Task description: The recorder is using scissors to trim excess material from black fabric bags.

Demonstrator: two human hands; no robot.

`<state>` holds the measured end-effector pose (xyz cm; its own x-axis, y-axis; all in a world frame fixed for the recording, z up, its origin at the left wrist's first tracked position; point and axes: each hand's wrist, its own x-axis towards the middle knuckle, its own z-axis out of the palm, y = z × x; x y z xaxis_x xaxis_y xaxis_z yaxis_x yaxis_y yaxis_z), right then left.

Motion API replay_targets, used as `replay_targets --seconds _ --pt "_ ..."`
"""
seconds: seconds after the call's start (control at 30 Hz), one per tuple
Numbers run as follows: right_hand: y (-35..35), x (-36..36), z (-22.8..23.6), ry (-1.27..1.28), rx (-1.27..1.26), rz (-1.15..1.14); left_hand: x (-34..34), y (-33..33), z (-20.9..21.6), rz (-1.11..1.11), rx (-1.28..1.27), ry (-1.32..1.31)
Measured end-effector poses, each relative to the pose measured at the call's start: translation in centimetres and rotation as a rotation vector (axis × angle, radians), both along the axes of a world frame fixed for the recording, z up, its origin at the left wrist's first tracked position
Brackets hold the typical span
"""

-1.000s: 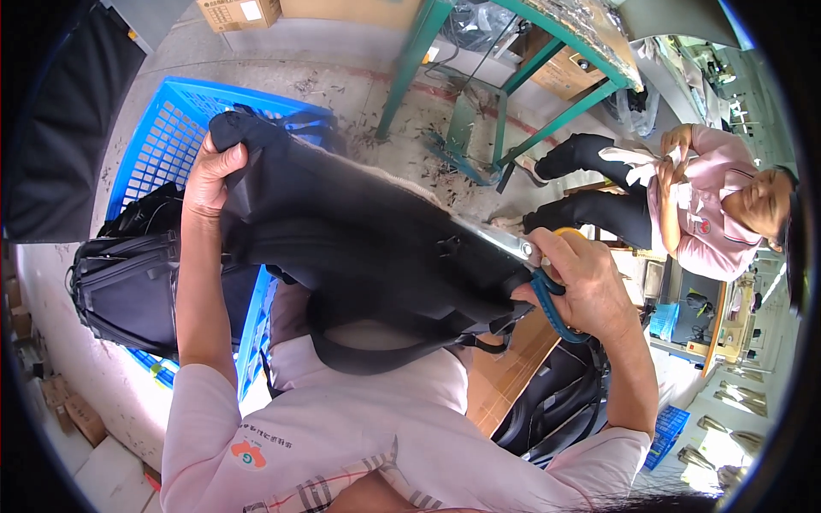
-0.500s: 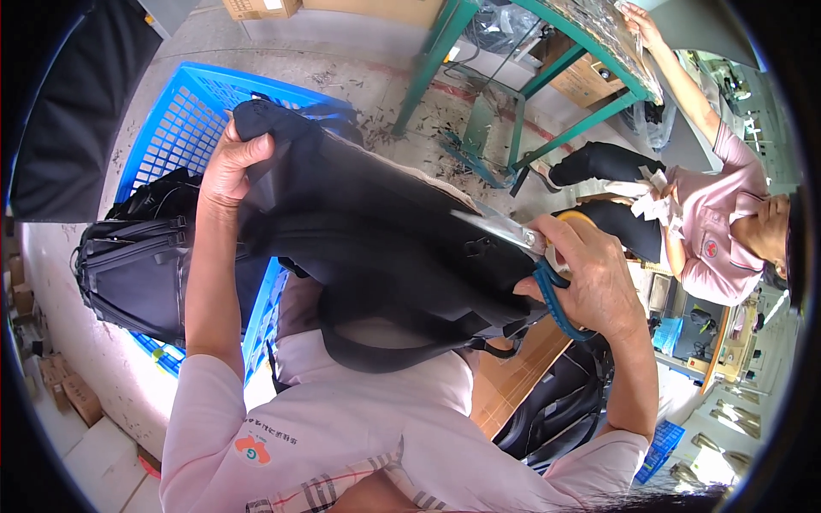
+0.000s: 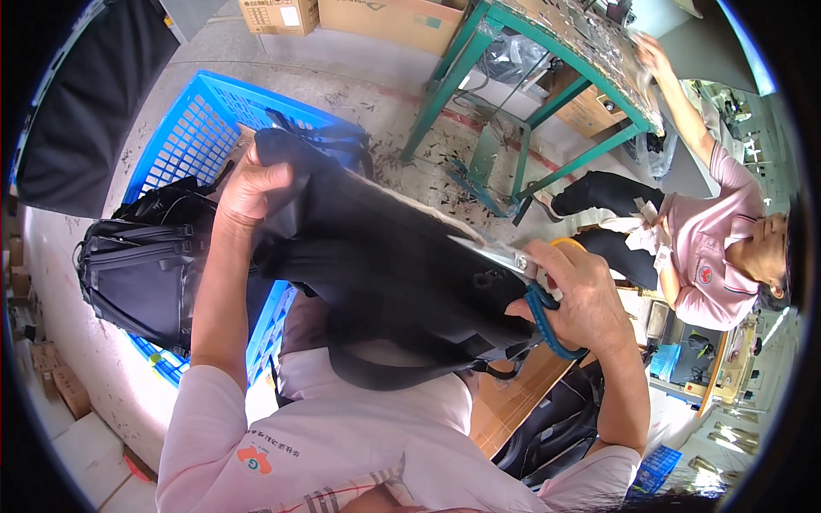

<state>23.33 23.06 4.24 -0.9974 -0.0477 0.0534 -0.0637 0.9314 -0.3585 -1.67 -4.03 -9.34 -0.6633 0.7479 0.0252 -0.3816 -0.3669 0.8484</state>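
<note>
In the head view, the black bag is soft and matt, sagging in loose folds, with a pale raw-looking strip along its upper edge, a broad strap curving below and narrow straps at its right end. It hangs slantwise between the two hands before the person's torso, partly in front of the blue basket, which has other black bags at its near side. The left hand has its thumb and fingers closed on the bag's upper left end. The right hand is curled round the yellow and blue handles of the scissors, whose metal blades lie along the pale edge; whether the blades are parted I cannot tell.

Compared with one second ago, the left hand and its end of the bag sit farther right in view, while the blades remain at the edge. The co-worker, then with both hands at pale cloth, now stretches one arm to the green-framed table.
</note>
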Motion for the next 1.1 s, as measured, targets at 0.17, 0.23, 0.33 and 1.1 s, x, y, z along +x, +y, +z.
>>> replay_targets --seconds 0.17,0.23,0.33,1.1 --pt "0.2 0.7 -1.1 0.022 0.016 0.019 0.5 0.3 0.3 0.032 0.018 0.002" --pt "0.2 0.6 -1.0 0.007 -0.014 0.004 0.4 0.2 0.3 0.018 0.012 -0.018" --pt "-0.3 -0.4 -0.6 -0.001 -0.028 -0.017 0.6 0.3 0.7 -0.007 0.01 -0.011" --pt "-0.6 -2.1 -1.1 0.016 0.05 0.1 1.6 -0.2 1.6 0.098 -0.161 0.224"
